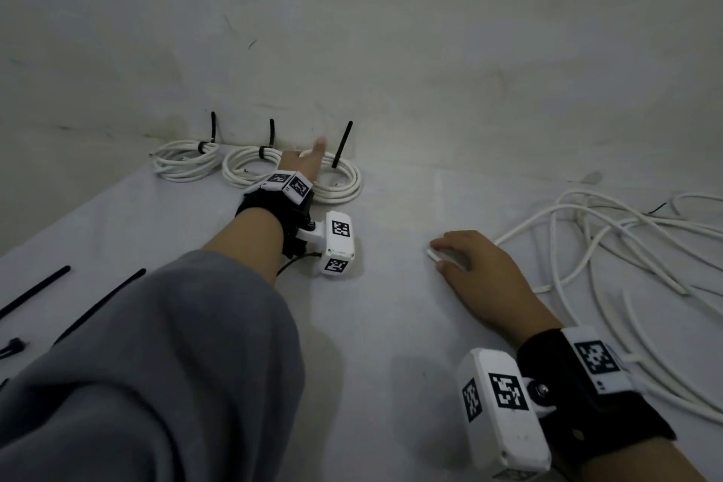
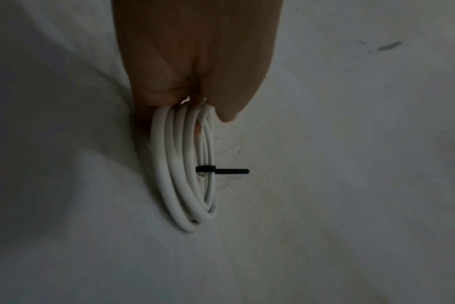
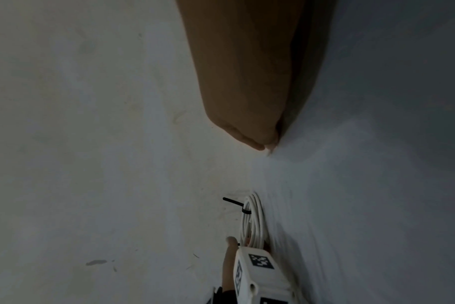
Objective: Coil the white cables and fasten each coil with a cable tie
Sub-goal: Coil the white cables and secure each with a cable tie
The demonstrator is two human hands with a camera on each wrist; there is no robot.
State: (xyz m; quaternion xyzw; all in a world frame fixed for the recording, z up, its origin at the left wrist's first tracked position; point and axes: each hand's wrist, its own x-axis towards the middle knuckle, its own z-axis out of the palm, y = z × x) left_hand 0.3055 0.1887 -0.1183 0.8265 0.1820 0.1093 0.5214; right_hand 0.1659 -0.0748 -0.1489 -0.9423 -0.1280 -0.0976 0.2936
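Observation:
Three tied white coils lie in a row against the back wall: a left coil (image 1: 184, 162), a middle coil (image 1: 244, 168) and a right coil (image 1: 340, 184), each with a black cable tie standing up. My left hand (image 1: 307, 162) reaches to the right coil (image 2: 185, 174) and pinches its near rim, with the tie (image 2: 222, 171) on the far side. My right hand (image 1: 475, 266) rests on the table with fingers curled over the end of a loose white cable (image 1: 434, 255). That cable runs to the tangle (image 1: 626, 246) on the right.
Loose black cable ties (image 1: 35, 290) (image 1: 101, 305) lie at the front left of the white table cover (image 1: 391, 325). The wall (image 1: 391, 51) stands right behind the coils. In the right wrist view the right coil (image 3: 253, 218) and the left wrist camera (image 3: 260, 271) show.

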